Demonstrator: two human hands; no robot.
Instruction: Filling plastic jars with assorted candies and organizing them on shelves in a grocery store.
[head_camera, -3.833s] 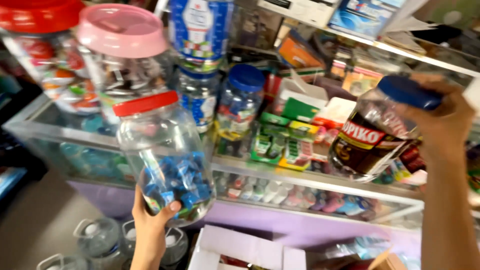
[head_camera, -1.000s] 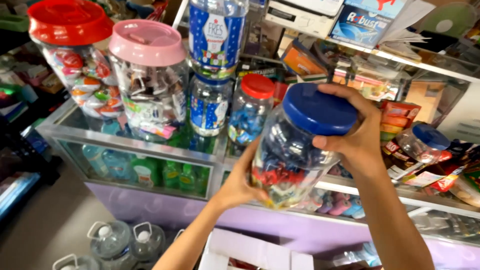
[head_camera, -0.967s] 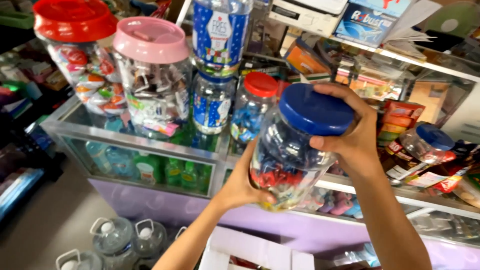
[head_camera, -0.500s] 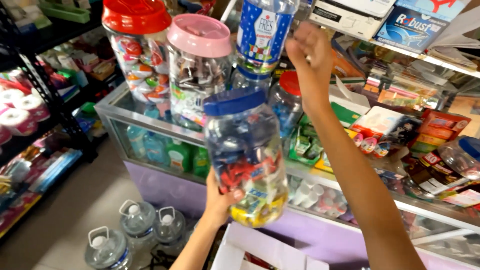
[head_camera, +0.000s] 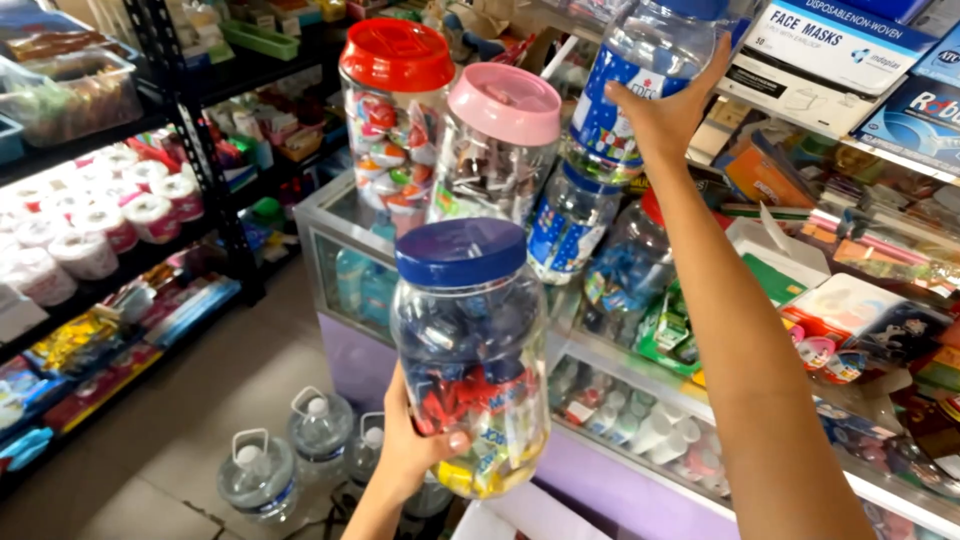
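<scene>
Blue-lidded candy jar (head_camera: 470, 350) upright in front of the glass counter (head_camera: 330, 215), left hand (head_camera: 415, 450) gripping its base from below, right hand (head_camera: 665, 105) up behind it, grasping a blue-labelled jar (head_camera: 630, 90) stacked beside the pink-lidded jar (head_camera: 495, 150).

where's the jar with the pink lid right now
The pink-lidded jar stands on the glass counter, upper centre of the head view, between the red-lidded jar and the stacked blue-labelled jars.
</scene>
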